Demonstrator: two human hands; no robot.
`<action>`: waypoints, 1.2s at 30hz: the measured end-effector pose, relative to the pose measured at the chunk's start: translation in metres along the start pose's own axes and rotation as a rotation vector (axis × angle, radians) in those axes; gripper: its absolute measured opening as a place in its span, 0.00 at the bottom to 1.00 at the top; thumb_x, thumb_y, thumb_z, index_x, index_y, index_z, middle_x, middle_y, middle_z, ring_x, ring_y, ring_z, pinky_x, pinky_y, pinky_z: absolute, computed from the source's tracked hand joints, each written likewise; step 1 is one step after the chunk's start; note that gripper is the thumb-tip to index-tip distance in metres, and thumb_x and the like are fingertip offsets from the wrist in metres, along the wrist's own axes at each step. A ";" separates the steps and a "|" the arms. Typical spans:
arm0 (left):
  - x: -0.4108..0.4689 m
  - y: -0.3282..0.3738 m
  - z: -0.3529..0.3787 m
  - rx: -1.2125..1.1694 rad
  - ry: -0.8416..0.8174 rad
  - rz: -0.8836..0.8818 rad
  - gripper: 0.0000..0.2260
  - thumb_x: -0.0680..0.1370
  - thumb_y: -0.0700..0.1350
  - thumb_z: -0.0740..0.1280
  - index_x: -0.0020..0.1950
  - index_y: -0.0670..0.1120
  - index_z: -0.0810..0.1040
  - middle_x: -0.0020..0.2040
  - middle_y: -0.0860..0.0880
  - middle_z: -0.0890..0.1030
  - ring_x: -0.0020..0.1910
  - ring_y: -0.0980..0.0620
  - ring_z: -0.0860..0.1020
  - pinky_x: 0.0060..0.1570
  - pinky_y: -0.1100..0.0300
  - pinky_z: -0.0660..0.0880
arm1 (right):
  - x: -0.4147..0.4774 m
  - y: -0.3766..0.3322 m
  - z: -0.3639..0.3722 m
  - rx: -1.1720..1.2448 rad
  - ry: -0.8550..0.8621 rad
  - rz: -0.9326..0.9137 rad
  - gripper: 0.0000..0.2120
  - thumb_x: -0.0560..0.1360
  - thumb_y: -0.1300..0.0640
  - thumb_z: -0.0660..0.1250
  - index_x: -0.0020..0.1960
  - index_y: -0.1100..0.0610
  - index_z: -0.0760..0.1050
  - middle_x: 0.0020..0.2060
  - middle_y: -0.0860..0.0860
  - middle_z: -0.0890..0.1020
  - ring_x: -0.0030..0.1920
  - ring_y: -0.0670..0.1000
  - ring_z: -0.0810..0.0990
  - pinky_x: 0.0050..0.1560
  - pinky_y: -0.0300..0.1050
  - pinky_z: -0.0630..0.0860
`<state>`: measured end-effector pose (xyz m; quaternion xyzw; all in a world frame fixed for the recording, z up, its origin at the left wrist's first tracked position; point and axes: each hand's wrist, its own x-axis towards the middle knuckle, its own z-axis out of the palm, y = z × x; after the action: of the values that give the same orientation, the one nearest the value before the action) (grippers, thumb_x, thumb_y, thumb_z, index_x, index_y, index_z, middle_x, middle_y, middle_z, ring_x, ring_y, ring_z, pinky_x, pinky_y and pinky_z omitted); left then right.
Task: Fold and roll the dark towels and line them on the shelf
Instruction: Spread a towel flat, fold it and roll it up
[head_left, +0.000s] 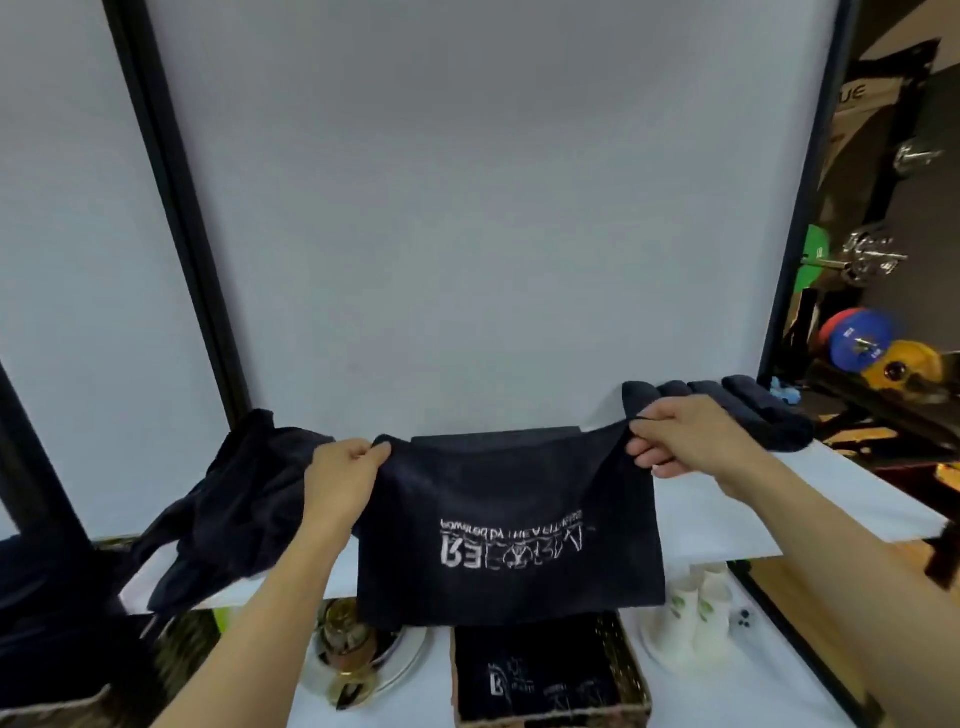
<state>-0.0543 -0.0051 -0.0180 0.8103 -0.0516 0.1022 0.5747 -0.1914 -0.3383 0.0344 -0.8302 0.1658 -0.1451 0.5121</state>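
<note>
I hold a dark navy towel (511, 525) with white lettering spread out above the white shelf (727, 519). My left hand (343, 475) pinches its upper left corner and my right hand (680, 436) pinches its upper right corner. The towel hangs down over the shelf's front edge. Several rolled dark towels (748, 410) lie in a row at the back right of the shelf, just behind my right hand. A loose heap of dark towels (234, 504) lies on the shelf's left part, beside my left hand.
Below the shelf stand a wicker basket (636, 670) with folded dark towels, white paper cups (691, 618) and a round tray with a jar (353, 649). A white panel forms the back wall. Weight plates (862, 343) are at the right.
</note>
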 end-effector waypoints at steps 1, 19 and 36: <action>0.007 -0.015 0.007 0.034 -0.021 -0.030 0.19 0.77 0.47 0.69 0.31 0.45 0.65 0.30 0.45 0.65 0.31 0.49 0.65 0.35 0.55 0.63 | 0.009 0.012 0.007 -0.019 -0.016 0.029 0.05 0.77 0.60 0.66 0.47 0.60 0.80 0.40 0.57 0.86 0.37 0.51 0.83 0.37 0.44 0.80; 0.253 -0.093 0.151 0.100 0.020 -0.293 0.06 0.78 0.45 0.68 0.46 0.43 0.80 0.42 0.45 0.80 0.33 0.49 0.79 0.33 0.61 0.73 | 0.294 0.106 0.103 -0.075 -0.046 0.120 0.21 0.77 0.61 0.65 0.69 0.55 0.69 0.53 0.49 0.80 0.51 0.51 0.80 0.53 0.45 0.79; 0.055 -0.081 0.081 0.787 -0.805 0.379 0.26 0.64 0.70 0.71 0.57 0.59 0.77 0.55 0.60 0.72 0.56 0.58 0.69 0.56 0.59 0.71 | 0.087 0.116 0.115 -0.689 -0.459 -0.360 0.20 0.72 0.36 0.68 0.61 0.40 0.77 0.63 0.35 0.72 0.63 0.38 0.68 0.65 0.41 0.64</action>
<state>0.0245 -0.0527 -0.1057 0.9141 -0.3678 -0.1009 0.1378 -0.0804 -0.3319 -0.1139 -0.9785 -0.0607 0.0198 0.1960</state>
